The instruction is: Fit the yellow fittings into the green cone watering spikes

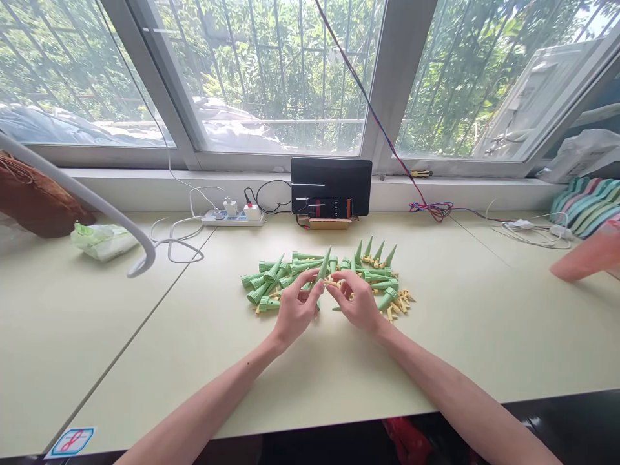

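Observation:
My left hand is closed around a green plastic plant-watering spike, its tip pointing up. Close beside it, my right hand pinches a small yellow plastic piece against the spike's side; whether it sits in the spike I cannot tell. Around both hands lies a pile of green spikes, most on their sides. Several spikes stand point up at the back right of the pile. Small yellow pieces lie scattered among them and at the right edge.
Behind the pile, a tablet and a phone lean on a cardboard stand. A power strip with white cables is at back left. A plastic packet lies left; an orange object is at right.

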Tool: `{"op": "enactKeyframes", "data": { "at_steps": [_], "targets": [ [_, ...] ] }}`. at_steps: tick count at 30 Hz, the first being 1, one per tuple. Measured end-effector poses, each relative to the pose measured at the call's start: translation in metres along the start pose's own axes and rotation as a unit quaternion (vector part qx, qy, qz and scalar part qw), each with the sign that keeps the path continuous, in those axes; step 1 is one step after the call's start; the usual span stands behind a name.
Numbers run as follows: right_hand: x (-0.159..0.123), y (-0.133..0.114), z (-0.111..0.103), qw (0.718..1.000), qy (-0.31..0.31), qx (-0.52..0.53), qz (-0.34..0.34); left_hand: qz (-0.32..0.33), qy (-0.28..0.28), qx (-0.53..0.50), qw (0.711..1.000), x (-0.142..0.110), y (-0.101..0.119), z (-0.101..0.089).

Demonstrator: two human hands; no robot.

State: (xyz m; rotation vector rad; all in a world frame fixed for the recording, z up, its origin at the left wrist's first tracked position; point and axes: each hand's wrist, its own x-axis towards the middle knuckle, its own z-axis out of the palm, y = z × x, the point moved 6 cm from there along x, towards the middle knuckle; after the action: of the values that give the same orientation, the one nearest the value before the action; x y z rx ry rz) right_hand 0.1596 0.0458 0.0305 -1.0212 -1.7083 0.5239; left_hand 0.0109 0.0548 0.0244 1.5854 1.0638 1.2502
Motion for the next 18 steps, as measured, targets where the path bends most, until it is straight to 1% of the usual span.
{"op": "enactKeyframes", "data": {
  "at_steps": [4, 8, 10, 12, 14, 16, 17, 18],
  "targets": [
    [-0.001, 0.002, 0.000, 0.998, -0.007, -0.044, -0.032, 0.009, -0.005, 0.007, 1.000, 0.000, 0.003, 0.000],
    [-0.001, 0.004, 0.002, 0.993, -0.032, -0.102, -0.056, 0.022, -0.004, 0.025, 0.999, 0.000, 0.004, 0.001],
    [-0.001, 0.004, 0.002, 0.990, -0.039, -0.120, -0.060, 0.028, -0.002, 0.027, 0.999, 0.000, 0.003, 0.001],
    [0.000, 0.004, 0.003, 0.991, -0.047, -0.116, -0.051, 0.039, -0.004, 0.030, 0.999, 0.001, 0.003, 0.000],
    [0.000, 0.005, 0.006, 0.996, -0.064, -0.068, -0.015, 0.060, -0.012, 0.033, 0.998, 0.001, 0.005, 0.000],
    [-0.001, 0.010, 0.012, 0.993, -0.096, 0.039, 0.056, 0.078, -0.029, 0.024, 0.996, 0.002, 0.007, 0.001],
    [-0.002, 0.012, 0.016, 0.982, -0.116, 0.109, 0.099, 0.082, -0.040, 0.014, 0.996, 0.002, 0.008, 0.001],
    [-0.004, 0.014, 0.020, 0.964, -0.135, 0.182, 0.141, 0.081, -0.051, 0.001, 0.995, 0.003, 0.009, 0.002]
  ]
}}
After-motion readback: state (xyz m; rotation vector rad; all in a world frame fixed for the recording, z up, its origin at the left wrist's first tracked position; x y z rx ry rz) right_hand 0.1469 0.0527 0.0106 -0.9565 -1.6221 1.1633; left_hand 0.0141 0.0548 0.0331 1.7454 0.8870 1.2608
